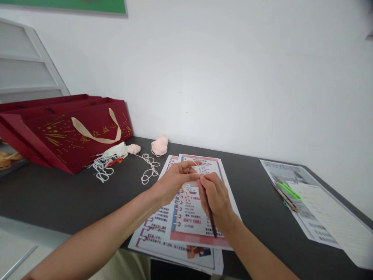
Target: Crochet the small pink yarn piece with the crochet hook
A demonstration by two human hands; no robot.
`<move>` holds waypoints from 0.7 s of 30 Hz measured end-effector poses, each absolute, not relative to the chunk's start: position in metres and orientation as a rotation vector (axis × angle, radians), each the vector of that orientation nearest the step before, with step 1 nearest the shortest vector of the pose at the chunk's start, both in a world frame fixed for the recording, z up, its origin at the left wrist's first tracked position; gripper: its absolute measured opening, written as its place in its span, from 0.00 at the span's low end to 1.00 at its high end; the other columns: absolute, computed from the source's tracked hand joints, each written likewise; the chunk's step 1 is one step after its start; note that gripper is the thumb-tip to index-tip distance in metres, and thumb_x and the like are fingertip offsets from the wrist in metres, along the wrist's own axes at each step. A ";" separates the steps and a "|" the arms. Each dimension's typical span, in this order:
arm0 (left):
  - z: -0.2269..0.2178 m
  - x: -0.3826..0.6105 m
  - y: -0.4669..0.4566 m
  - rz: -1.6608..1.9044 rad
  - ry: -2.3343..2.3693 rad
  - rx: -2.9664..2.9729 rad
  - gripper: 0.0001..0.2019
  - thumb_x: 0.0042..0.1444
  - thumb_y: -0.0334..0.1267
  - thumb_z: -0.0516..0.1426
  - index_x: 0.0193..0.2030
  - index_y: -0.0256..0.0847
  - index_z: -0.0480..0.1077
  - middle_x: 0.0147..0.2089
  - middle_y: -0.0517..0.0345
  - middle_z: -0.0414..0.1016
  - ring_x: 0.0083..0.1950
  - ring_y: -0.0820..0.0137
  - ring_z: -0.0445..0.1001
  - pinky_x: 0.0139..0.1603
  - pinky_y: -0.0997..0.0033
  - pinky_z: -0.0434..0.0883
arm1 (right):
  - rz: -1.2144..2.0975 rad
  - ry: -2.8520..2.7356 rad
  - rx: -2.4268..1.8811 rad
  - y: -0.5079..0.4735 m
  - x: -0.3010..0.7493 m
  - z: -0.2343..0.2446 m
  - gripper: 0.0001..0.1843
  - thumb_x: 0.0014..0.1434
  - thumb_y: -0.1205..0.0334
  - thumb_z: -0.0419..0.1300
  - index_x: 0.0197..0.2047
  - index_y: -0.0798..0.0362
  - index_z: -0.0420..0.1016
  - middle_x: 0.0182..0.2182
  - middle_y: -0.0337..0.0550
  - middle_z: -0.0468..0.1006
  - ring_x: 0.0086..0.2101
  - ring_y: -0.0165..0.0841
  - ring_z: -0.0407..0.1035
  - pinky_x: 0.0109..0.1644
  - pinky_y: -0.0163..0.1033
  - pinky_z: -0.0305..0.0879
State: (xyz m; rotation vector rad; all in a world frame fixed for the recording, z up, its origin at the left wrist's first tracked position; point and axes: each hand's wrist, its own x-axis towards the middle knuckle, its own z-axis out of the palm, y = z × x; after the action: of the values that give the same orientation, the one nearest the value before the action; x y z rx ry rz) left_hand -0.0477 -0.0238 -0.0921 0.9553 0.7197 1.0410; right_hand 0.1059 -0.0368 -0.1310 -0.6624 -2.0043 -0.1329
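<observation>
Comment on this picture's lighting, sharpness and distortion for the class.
Head view: soft light, the wall paler mid-frame than toward its right edge; head view: wide-angle stretch on the red bag; head view: faint writing on the lined sheet, unreadable; head view: pale yarn below the left hand, lacking crisp detail.

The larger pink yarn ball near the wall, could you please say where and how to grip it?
I'd grip the larger pink yarn ball around its left and right sides, coming from the front: its rounded bundle offers no handle, and the wall stands close behind.
</observation>
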 end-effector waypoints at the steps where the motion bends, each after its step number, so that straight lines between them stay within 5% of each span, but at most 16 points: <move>1: -0.091 -0.049 -0.023 1.000 0.693 0.916 0.19 0.43 0.31 0.66 0.45 0.36 0.74 0.27 0.63 0.71 0.30 0.77 0.69 0.38 0.74 0.63 | -0.127 -2.000 -0.617 -0.036 0.107 -0.130 0.14 0.58 0.77 0.54 0.45 0.52 0.64 0.33 0.45 0.69 0.33 0.34 0.63 0.34 0.40 0.63; 10: -0.087 -0.067 -0.011 0.893 0.619 0.868 0.19 0.44 0.27 0.64 0.47 0.34 0.73 0.32 0.56 0.75 0.32 0.74 0.72 0.38 0.72 0.64 | 1.024 -1.558 -0.579 -0.026 0.117 -0.113 0.03 0.62 0.66 0.56 0.35 0.49 0.66 0.26 0.34 0.66 0.23 0.26 0.61 0.25 0.34 0.58; 21: -0.082 -0.082 -0.005 0.719 0.526 0.916 0.20 0.45 0.27 0.63 0.48 0.35 0.74 0.33 0.56 0.75 0.30 0.74 0.72 0.35 0.72 0.67 | 1.199 -1.524 -0.479 -0.024 0.131 -0.100 0.03 0.58 0.65 0.61 0.34 0.50 0.70 0.28 0.36 0.69 0.23 0.25 0.63 0.24 0.35 0.57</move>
State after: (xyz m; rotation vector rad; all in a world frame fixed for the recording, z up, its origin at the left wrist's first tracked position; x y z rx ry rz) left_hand -0.0820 -0.0053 -0.0821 0.9165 0.5265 0.7187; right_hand 0.1313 -0.0243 -0.0999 -0.4792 -1.5236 1.1994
